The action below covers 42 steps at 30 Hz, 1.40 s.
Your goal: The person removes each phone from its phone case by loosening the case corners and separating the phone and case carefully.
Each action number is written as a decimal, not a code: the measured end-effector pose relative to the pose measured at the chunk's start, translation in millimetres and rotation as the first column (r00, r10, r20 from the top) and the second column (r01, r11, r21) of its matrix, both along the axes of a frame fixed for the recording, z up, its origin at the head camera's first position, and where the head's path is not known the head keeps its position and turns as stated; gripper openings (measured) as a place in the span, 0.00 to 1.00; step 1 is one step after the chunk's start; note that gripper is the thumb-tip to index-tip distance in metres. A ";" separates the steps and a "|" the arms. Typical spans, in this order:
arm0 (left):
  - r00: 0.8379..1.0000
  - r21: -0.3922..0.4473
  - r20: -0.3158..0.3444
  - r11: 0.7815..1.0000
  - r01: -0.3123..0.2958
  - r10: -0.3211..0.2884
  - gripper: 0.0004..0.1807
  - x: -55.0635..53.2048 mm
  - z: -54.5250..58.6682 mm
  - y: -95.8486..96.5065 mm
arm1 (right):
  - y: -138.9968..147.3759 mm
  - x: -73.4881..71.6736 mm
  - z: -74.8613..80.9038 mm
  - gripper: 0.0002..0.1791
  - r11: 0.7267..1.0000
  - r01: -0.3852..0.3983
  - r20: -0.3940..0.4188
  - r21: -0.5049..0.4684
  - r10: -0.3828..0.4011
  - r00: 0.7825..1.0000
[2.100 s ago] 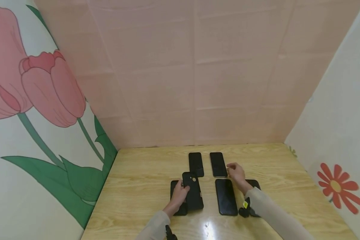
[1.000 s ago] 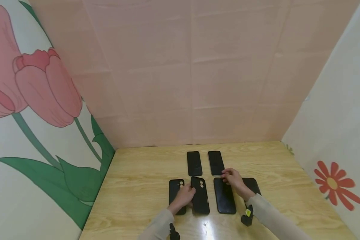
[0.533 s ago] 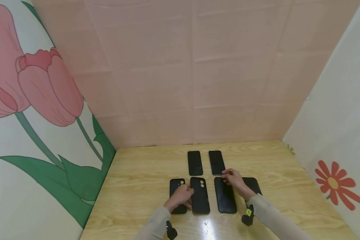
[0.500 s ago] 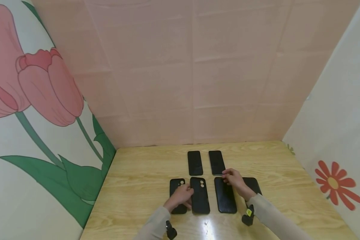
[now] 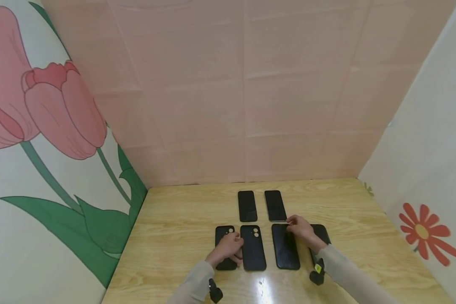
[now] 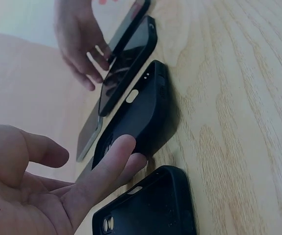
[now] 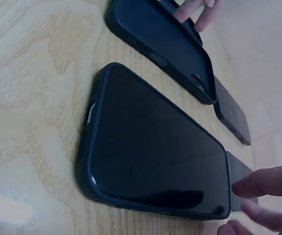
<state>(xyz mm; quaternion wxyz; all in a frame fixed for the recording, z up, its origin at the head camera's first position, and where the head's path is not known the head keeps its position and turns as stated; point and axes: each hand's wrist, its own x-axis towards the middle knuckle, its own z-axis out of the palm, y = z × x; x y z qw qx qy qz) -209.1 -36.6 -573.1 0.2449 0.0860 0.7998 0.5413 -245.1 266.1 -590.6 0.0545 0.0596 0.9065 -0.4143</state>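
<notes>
Pale wood-grained desk (image 5: 182, 223). Hollow black phone case with camera holes (image 5: 253, 253) lies flat, just beside a matching black case (image 5: 221, 238). Left hand (image 5: 229, 248): fingers loosely extended between them, nothing held. Right hand (image 5: 303, 231): fingers parted at the far end of a glossy black phone in a dark case (image 5: 285, 251); contact unclear. Risks, my judgement: low left fingers could snag a rim, skewing the row; right fingertips, pushing, could nudge the slim black bare phone (image 5: 275, 205) beyond.
</notes>
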 end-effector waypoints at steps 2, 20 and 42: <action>1.000 -0.006 0.003 1.000 -0.006 0.006 0.27 0.1 0.4 -0.4 | 1.4 0.0 -0.4 0.19 0.999 0.000 0.005 0.050 0.000 1.000; 0.994 0.035 -0.028 0.994 -0.108 0.109 0.20 -2.3 -1.2 -3.1 | -5.4 -1.0 -5.7 0.27 0.980 -0.076 0.052 0.183 0.067 0.996; 0.993 0.095 -0.050 0.990 -0.102 0.108 0.22 0.9 -2.6 -1.6 | 5.7 -9.3 -9.9 0.18 0.997 -0.040 0.057 0.069 0.036 0.998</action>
